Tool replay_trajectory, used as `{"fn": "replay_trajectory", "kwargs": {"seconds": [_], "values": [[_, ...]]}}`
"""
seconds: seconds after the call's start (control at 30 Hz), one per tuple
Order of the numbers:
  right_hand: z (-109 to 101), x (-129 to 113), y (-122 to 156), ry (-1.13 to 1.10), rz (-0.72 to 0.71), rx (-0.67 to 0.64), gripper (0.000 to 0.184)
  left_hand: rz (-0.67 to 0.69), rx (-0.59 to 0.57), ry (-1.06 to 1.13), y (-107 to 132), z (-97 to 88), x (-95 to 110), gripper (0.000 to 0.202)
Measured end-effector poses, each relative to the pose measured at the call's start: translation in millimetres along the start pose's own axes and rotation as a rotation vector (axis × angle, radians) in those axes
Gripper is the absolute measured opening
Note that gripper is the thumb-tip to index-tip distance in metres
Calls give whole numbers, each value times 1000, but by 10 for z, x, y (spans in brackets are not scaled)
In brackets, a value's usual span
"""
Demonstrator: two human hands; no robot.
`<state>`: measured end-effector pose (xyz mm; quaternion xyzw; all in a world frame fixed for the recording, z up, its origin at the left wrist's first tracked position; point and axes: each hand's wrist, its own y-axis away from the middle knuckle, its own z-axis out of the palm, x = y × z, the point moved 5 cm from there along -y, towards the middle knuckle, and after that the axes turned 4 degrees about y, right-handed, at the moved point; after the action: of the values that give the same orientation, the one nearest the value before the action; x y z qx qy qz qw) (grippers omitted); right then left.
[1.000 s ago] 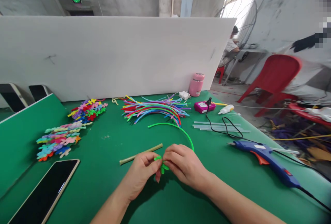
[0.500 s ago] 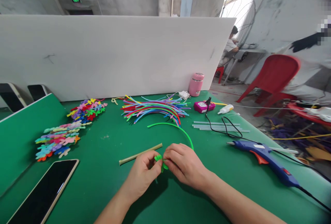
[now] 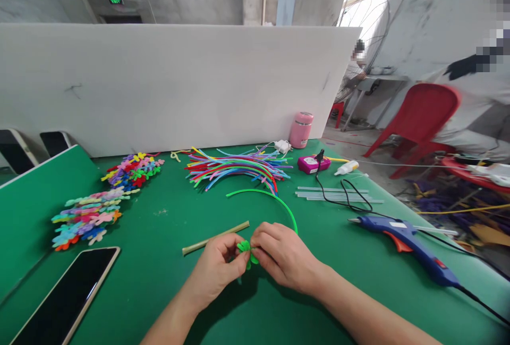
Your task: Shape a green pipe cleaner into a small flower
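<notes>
Both my hands meet low in the middle of the green table [image 3: 167, 292]. My left hand [image 3: 217, 268] and my right hand [image 3: 281, 255] pinch a small bright green looped piece [image 3: 245, 248] between their fingertips. It is the bent end of a green pipe cleaner [image 3: 274, 201] that arcs away behind my right hand. A thin olive stick [image 3: 215, 238] lies just beyond my left hand.
A bundle of coloured pipe cleaners [image 3: 235, 169] lies further back; coloured flower shapes [image 3: 103, 196] lie at left. A phone [image 3: 67, 297] rests front left. A blue glue gun [image 3: 410, 244] with cord, glue sticks [image 3: 334, 193], a pink box [image 3: 314, 163] and pink cup [image 3: 300, 129] sit right. A white board [image 3: 167, 85] stands behind.
My hands have stayed in place, with fingers shifting slightly on the green loop. The view drifted a little.
</notes>
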<state>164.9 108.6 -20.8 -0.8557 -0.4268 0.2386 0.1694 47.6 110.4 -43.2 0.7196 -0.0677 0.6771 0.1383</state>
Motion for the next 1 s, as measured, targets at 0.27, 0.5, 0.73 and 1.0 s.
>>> {"fn": "replay_trajectory", "kwargs": {"seconds": [0.27,0.5,0.73,1.0], "values": [[45,21,4,4,18,-61,20,59,-40,-145,0,14,16,12],[66,40,3,-114,78,-126,17,194,-22,-424,26,40,104,15],[76,79,-8,-268,196,-242,14,362,5,-635,62,103,159,14],[111,158,15,-520,308,-300,15,645,5,-871,124,175,161,17]]}}
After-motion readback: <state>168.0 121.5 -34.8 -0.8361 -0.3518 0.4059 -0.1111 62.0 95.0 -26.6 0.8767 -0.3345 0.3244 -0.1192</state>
